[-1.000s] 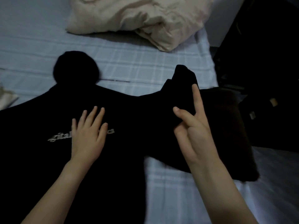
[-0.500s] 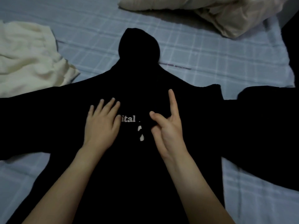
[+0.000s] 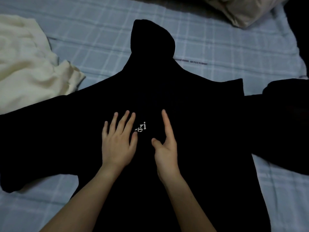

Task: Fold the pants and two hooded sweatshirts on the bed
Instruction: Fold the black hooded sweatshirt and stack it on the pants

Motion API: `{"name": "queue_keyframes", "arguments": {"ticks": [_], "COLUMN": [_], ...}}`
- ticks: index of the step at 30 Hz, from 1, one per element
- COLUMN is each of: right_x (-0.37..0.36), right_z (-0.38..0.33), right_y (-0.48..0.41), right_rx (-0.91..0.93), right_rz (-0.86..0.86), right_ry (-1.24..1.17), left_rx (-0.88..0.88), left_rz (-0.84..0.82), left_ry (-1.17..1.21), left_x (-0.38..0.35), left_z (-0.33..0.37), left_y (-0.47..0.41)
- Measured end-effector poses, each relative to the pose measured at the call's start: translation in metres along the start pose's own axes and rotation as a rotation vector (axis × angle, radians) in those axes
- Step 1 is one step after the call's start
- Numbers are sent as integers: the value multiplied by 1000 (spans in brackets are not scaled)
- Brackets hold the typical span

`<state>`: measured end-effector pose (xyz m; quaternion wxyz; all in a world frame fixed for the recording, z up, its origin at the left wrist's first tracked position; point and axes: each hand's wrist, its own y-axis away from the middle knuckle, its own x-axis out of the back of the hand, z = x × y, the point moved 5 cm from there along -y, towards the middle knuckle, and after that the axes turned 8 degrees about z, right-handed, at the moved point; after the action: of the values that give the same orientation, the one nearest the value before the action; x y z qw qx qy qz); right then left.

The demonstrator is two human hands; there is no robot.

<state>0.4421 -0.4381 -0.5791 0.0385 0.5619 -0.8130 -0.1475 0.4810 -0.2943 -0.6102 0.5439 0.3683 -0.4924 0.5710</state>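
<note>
While your left hand (image 3: pixel 117 146) rests flat and right hand (image 3: pixel 166 148) stands edge-on, fingers straight, both empty, on black hooded sweatshirt (image 3: pixel 200 124) spread on bed (image 3: pixel 217 46), hood (image 3: pixel 150 39) away: outstretched sleeve (image 3: pixel 41 139) lies leftward, nearer left hand.

"gi" on black hoodie (image 3: pixel 184 101)

Both hands (image 3: pixel 142 144) on sweatshirt (image 3: pixel 192 123) on bed (image 3: pixel 100 39), another garment (image 3: pixel 25 67) left.
</note>
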Motion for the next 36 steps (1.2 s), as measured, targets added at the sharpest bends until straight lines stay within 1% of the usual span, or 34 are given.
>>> {"name": "queue_keyframes", "arguments": {"ticks": [2, 3, 7, 10, 13, 15, 17, 19, 21, 23, 26, 28, 30, 32, 33, 34, 35, 36], "right_x": [1, 3, 12, 35, 57, 65, 71, 72, 71, 76, 111, 149, 182, 195, 195, 191, 185, 177], "right_z": [4, 2, -14, -20, -20, -25, -35, -47, -62, -81, -106, -116, -115, -106, -103, -104, -105, -107], "right_y": [2, 3, 4, -1, -13, -26, -43, -58, -69, -71, -53, -38, -31, -33, -34, -34, -34, -35], "right_rx": [-100, -110, -28, -47, -121, -146, -145, -132, -61, 67, 238, 351, 382, 342, 363, 436, 540, 639], "right_rz": [50, 59, -19, 40, 125, 102, 70, 57, 52, 76, 178, 336, 473, 480, 469, 474, 476, 458], "right_ry": [-90, -114, -57, -116, -195, -199, -95, 25, 131, 223, 265, 342, 525, 733, 848, 958, 1045, 1107], "left_rx": [-3, -7, -7, -7, -11, 5, 63, 126, 88, 29, -17, -107, -203, -264, -273, -261, -208, -103], "left_rz": [7, 12, 27, 41, 35, 15, -19, -40, -36, -42, -67, -80, -135, -227, -256, -247, -189, -101], "left_ry": [3, 7, 21, 40, 58, 89, 195, 397, 569, 642, 634, 538, 367, 265, 264, 314, 420, 544], "left_x": [0, 0, -1, -1, 2, 5, 12, 23, 37, 44, 41, 34, 17, -5, -11, -12, -8, -3], "left_z": [-1, -1, -2, -3, -1, -1, 1, 10, 34, 61, 88, 107, 128, 146, 152, 155, 154, 149], "left_y": [0, -1, -1, -1, -1, 0, -1, -2, 1, 4, 6, 4, 4, 5, 5, 3, 1, -3]}}
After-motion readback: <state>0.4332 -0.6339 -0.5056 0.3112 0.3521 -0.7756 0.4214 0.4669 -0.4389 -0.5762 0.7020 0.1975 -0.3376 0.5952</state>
